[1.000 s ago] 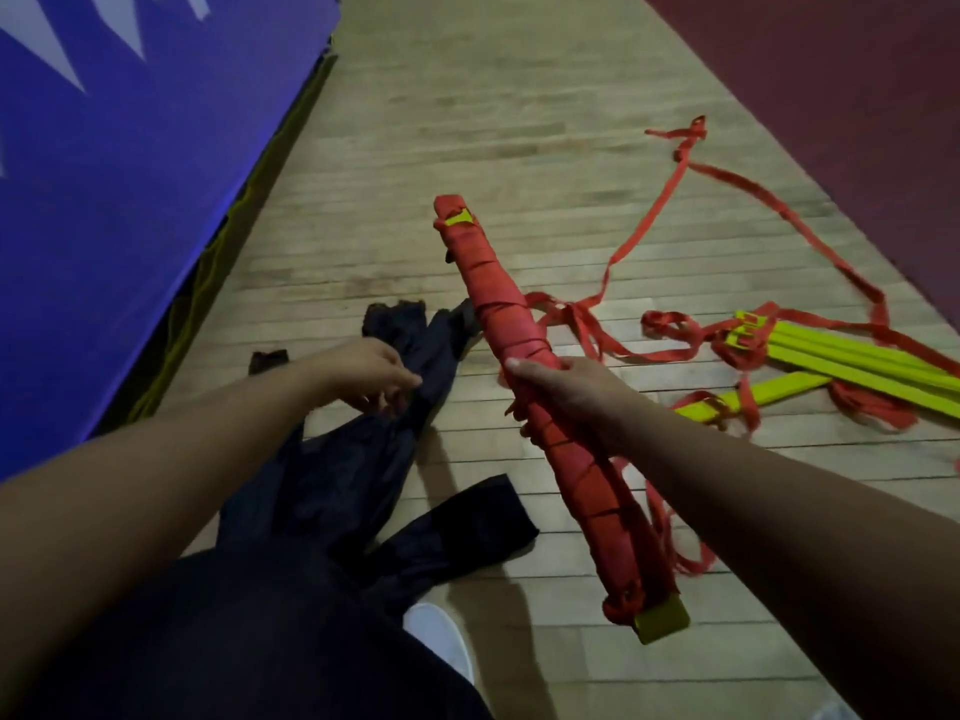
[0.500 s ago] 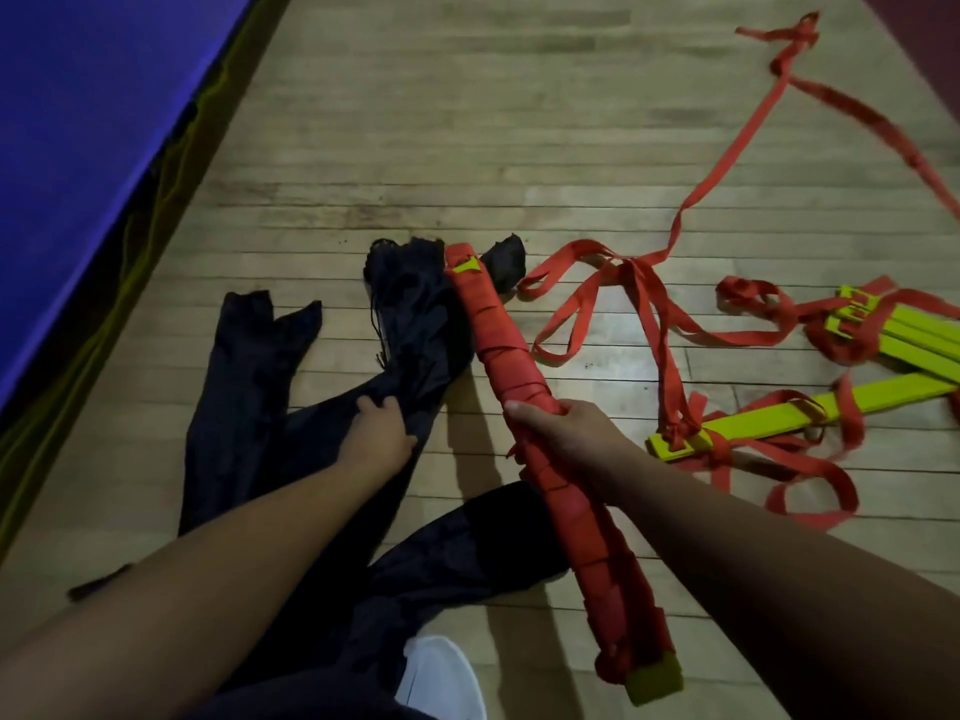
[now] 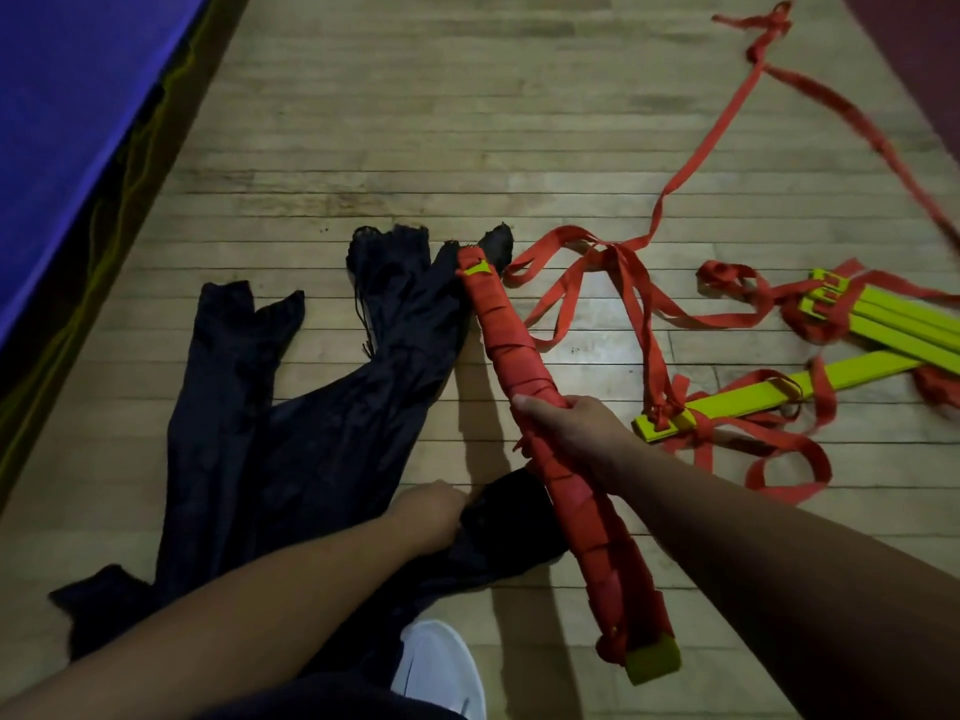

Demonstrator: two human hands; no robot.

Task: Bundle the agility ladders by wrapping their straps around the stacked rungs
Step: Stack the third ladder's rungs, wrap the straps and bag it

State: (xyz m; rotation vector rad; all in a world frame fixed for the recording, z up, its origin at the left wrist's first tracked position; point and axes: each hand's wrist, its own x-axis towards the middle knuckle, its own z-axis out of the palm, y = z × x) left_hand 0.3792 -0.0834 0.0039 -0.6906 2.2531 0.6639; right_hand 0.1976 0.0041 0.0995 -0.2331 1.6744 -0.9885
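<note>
My right hand (image 3: pixel 569 433) grips a wrapped ladder bundle (image 3: pixel 511 345) at its middle; red strap is wound round the whole stack, with yellow rung ends showing at both tips. The bundle's far tip lies over the black bag. My left hand (image 3: pixel 428 514) reaches down onto the black carry bag (image 3: pixel 291 433) spread on the floor and pinches its fabric near the bundle. To the right lies a second ladder, unwrapped: yellow rungs (image 3: pixel 779 392) with loose red straps (image 3: pixel 618 283) tangled around them and trailing away across the floor.
A wooden plank floor (image 3: pixel 467 122) runs ahead. A blue mat (image 3: pixel 67 106) borders it on the left, a dark red area at the far right. My white shoe (image 3: pixel 441 667) shows at the bottom, partly under the bag.
The bundle has come down so its far tip rests over the bag. My left hand has moved from the middle of the bag toward me, to the fabric beside the bundle.
</note>
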